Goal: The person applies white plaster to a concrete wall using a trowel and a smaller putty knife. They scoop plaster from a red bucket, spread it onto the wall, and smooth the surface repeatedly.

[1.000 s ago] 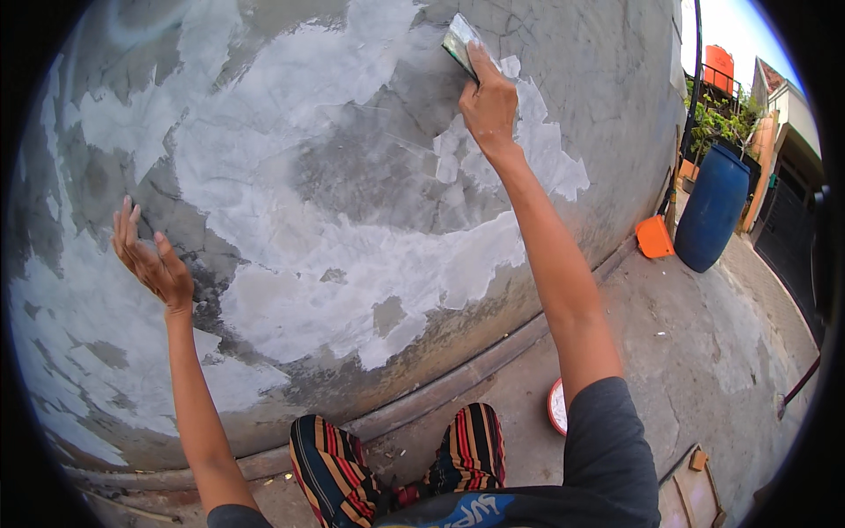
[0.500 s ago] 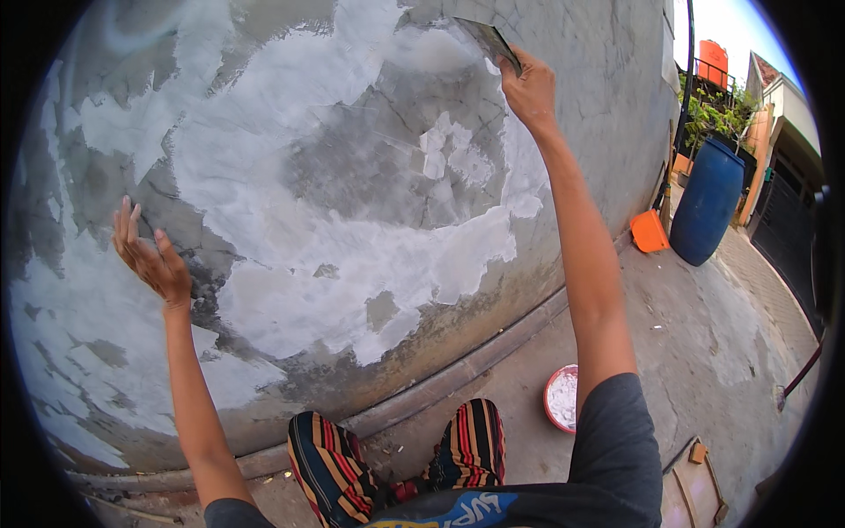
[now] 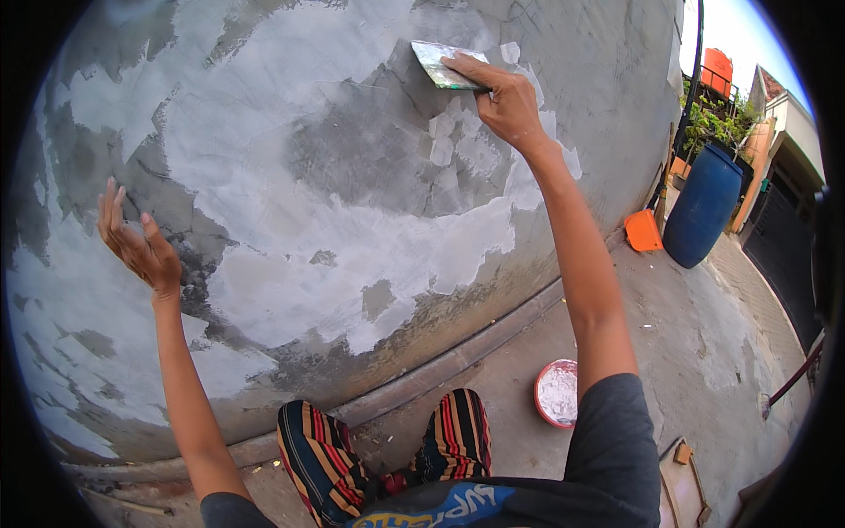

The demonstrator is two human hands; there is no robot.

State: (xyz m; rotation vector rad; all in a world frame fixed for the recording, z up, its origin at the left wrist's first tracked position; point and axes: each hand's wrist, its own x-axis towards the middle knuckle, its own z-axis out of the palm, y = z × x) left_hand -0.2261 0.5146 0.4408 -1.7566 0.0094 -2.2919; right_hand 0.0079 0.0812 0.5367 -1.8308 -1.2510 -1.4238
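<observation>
My right hand [image 3: 510, 101] grips a flat metal scraper [image 3: 437, 63], its plate lying close to the upper part of the grey wall [image 3: 352, 145]. The index finger stretches along the plate, while the other fingers curl round its edge. White putty [image 3: 255, 167] covers the wall in uneven patches around a bare grey middle. On the left, my left hand [image 3: 136, 242] is held up beside the wall with its fingers apart and nothing in it. Whether its fingertips touch the surface, I cannot tell.
A red-rimmed bucket of white putty [image 3: 556, 394] stands on the concrete floor to my right, partly behind my right arm. Farther off are an orange dustpan [image 3: 643, 231] and a blue barrel [image 3: 702, 207]. A wooden-framed board [image 3: 685, 484] lies at lower right.
My right hand has moved the scraper left and down, and its plate now shows more of its face. Fresh putty marks show near the upper right patch. My left hand stays raised and open.
</observation>
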